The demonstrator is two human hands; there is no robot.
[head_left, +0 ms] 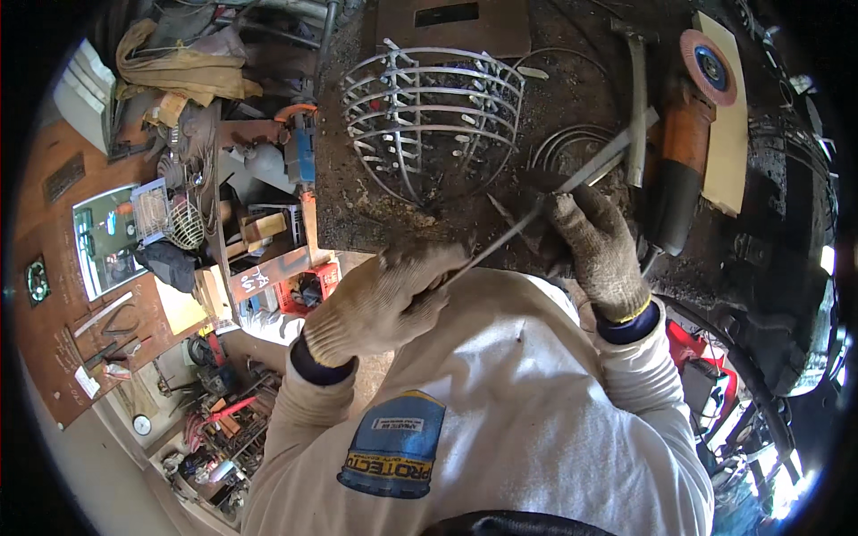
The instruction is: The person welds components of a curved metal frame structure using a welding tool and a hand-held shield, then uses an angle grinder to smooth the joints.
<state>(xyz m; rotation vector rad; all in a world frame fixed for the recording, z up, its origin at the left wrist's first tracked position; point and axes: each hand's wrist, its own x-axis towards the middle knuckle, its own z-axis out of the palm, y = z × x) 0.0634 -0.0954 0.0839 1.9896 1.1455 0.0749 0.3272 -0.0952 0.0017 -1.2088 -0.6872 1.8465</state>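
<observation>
Head view: metal rod [536, 213] between both hands.

Both hands are in worn knit work gloves, forearms in pale sleeves with dark cuffs coming up from the bottom edge. Left hand [380, 304] is curled into a loose fist, fingers closed tight, wrist bent inward. Right hand [597, 246] sits higher and further forward, fingers pinched shut, pointing up-left.

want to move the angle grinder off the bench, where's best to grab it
Grip the angle grinder round its orange and black body, coming from the near, cord end. The abrasive disc sits at the far end, so the near end keeps hands off it. A hammer lies close on its left.
</observation>
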